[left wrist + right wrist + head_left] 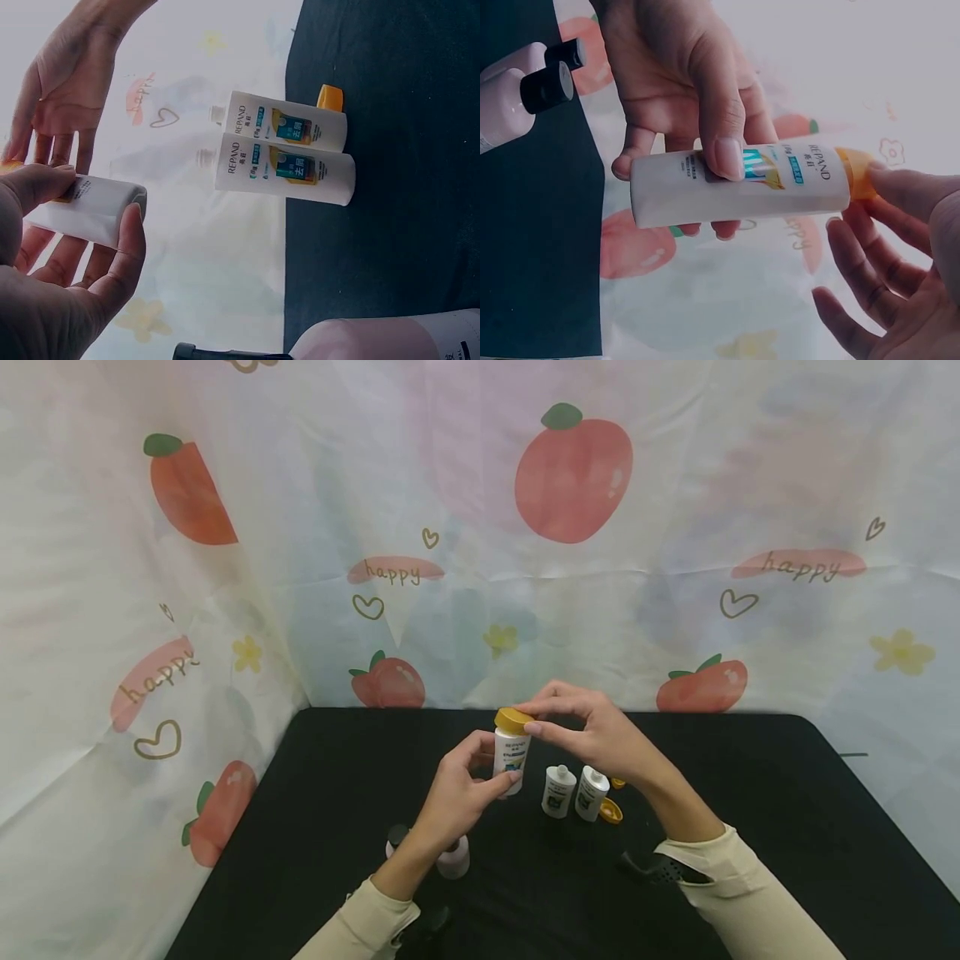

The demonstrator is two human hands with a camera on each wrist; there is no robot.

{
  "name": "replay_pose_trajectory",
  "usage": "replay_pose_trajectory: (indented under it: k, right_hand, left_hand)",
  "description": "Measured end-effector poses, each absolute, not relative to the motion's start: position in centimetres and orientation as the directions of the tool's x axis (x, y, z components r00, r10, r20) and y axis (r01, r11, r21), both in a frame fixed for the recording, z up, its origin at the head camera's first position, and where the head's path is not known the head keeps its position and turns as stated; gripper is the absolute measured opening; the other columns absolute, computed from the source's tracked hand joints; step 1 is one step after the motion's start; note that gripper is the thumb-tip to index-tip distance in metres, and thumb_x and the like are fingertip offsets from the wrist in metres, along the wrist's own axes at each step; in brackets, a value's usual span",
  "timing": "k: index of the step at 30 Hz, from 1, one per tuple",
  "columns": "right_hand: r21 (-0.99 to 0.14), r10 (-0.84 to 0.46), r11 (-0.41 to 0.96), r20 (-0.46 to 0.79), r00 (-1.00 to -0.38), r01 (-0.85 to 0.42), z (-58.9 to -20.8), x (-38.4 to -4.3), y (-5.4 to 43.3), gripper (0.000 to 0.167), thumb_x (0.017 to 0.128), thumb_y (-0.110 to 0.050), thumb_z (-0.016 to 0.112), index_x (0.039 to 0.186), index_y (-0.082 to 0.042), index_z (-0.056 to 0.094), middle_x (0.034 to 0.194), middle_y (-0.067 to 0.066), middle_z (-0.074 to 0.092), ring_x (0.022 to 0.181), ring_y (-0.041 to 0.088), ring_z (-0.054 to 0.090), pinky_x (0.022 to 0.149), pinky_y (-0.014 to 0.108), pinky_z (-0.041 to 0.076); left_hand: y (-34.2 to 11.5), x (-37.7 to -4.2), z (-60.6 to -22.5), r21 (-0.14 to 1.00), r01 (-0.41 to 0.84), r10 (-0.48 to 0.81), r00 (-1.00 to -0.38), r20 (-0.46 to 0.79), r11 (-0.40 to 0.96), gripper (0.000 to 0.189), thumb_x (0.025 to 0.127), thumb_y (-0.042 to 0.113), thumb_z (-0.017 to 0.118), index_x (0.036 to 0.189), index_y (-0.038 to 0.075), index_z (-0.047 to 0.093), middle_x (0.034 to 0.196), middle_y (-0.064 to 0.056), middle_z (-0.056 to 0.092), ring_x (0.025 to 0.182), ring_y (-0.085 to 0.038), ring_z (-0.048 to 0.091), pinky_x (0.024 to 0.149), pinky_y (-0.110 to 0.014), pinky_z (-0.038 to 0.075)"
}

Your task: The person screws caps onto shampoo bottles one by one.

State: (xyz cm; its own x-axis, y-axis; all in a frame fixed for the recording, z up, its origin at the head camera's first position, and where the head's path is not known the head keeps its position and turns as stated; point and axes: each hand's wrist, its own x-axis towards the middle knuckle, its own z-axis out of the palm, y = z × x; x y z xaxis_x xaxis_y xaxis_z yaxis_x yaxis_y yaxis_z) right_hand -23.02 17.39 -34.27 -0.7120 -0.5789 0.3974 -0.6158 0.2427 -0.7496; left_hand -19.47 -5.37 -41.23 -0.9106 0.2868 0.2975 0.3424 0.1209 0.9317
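A white bottle with a printed label (679, 199) is held up above the black table by my left hand (459, 789), thumb across its front and fingers behind. On its top sits a yellow cap (513, 722). My right hand (603, 735) pinches this cap between thumb and fingers; the other fingers hang loosely curled in the right wrist view. To the right, two similar white bottles (558, 792) (592, 794) stand side by side with bare nozzles. Close by them lies a yellow cap (611, 811), and part of another yellow cap (618, 783) shows behind.
Two pale pink bottles with black caps (547, 88) stand at the left front, partly hidden by my left forearm in the head view. The black-covered table (330, 777) ends at a fruit-printed curtain (465, 468) behind and on the left.
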Motion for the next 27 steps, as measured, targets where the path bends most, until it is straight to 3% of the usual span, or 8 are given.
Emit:
replay_pose_trajectory:
  k: [14, 20, 27]
  right_hand:
    - [-0.738, -0.563, 0.215, 0.441, -0.698, -0.640, -34.90, -23.51, 17.44, 0.029, 0.092, -0.006, 0.074, 0.118, -0.020, 0.075, 0.110, -0.003, 0.068, 0.099, 0.017, 0.060, 0.083, 0.031, 0.055]
    - [-0.754, -0.570, 0.200, 0.429, -0.700, -0.625, -35.07, -23.55, 17.27, 0.037, 0.094, -0.007, 0.073, 0.130, -0.015, 0.069, 0.122, 0.000, 0.068, 0.108, 0.016, 0.066, 0.091, 0.033, 0.057]
    - [-0.814, -0.609, 0.137, 0.380, -0.696, -0.565, -35.00, -23.37, 16.76, 0.045, 0.096, -0.007, 0.069, 0.140, -0.009, 0.061, 0.138, 0.004, 0.064, 0.124, 0.019, 0.063, 0.101, 0.032, 0.053]
  left_hand:
    - [-5.50, -19.30, -41.20, 0.930, 0.341, 0.299, -0.909, 0.289, 0.138, 0.033, 0.091, 0.011, 0.077, 0.120, 0.014, 0.061, 0.114, -0.007, 0.065, 0.105, -0.023, 0.067, 0.075, -0.031, 0.062]
    - [-5.50, -19.23, -41.12, 0.930, 0.347, 0.308, -0.904, 0.296, 0.126, 0.033, 0.092, 0.011, 0.076, 0.121, 0.014, 0.061, 0.114, -0.007, 0.065, 0.106, -0.024, 0.066, 0.074, -0.031, 0.062]
    - [-5.46, -19.16, -41.15, 0.934, 0.348, 0.327, -0.895, 0.304, 0.084, 0.032, 0.092, 0.009, 0.076, 0.119, 0.013, 0.061, 0.112, -0.009, 0.065, 0.107, -0.038, 0.066, 0.072, -0.030, 0.062]
